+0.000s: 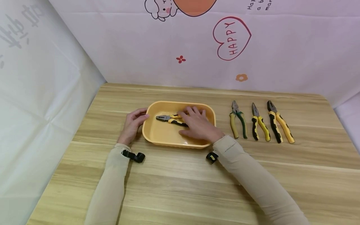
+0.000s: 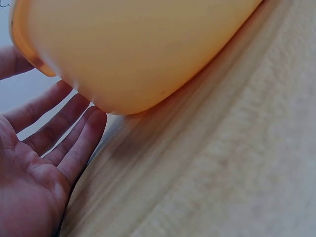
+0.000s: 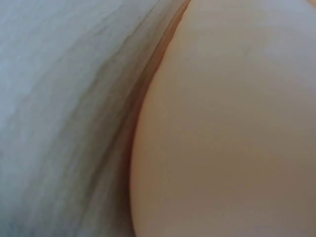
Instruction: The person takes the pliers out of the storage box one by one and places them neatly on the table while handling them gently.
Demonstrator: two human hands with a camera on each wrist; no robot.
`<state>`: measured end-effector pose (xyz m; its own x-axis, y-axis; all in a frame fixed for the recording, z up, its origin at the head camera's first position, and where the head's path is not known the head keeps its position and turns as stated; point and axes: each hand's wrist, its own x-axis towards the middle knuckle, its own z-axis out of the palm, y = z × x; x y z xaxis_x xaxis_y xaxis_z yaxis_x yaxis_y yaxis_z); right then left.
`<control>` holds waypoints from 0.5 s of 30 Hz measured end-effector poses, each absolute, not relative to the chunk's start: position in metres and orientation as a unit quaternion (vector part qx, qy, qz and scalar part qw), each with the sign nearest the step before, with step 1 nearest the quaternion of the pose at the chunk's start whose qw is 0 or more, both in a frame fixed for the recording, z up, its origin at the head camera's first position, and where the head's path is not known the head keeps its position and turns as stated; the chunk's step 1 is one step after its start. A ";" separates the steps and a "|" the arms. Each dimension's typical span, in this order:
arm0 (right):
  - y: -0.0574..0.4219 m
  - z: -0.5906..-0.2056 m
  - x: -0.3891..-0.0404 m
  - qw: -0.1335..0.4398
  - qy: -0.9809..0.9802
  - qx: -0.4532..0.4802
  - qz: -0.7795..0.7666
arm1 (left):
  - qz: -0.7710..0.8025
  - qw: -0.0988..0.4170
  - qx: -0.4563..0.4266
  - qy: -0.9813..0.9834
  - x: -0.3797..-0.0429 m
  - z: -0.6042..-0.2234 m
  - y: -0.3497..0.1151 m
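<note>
A yellow plastic basin [image 1: 168,140] sits on the wooden table. In it lies a pair of pliers [image 1: 163,118] with black and yellow handles, jaws to the left, handle ends hidden under my right hand. My right hand [image 1: 198,125] is inside the basin over those handles, fingers spread and thumb apart from the pliers. With its thumb over the rim, my left hand [image 1: 133,123] holds the basin's left end. The left wrist view shows the fingers [image 2: 81,143] against the outer wall. Only the basin's outer wall [image 3: 222,138] and the table show in the right wrist view.
Right of the basin, three more pairs of pliers lie in a row: green-handled pliers [image 1: 238,120], slimmer yellow-and-black pliers [image 1: 260,122] and larger yellow-and-black pliers [image 1: 279,123]. A white printed cloth [image 1: 135,56] hangs behind the table [image 1: 174,187].
</note>
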<state>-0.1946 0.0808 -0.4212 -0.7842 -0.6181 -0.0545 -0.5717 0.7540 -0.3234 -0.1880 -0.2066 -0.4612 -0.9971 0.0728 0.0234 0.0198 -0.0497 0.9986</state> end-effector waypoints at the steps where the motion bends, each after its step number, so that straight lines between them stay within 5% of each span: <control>1: 0.081 -0.421 -0.194 0.080 0.933 -0.318 -0.147 | 0.724 0.018 0.033 0.688 -0.188 -0.461 -0.206; 15: 0.080 -0.423 -0.195 0.096 0.935 -0.309 -0.145 | 0.727 0.017 0.034 0.686 -0.187 -0.460 -0.206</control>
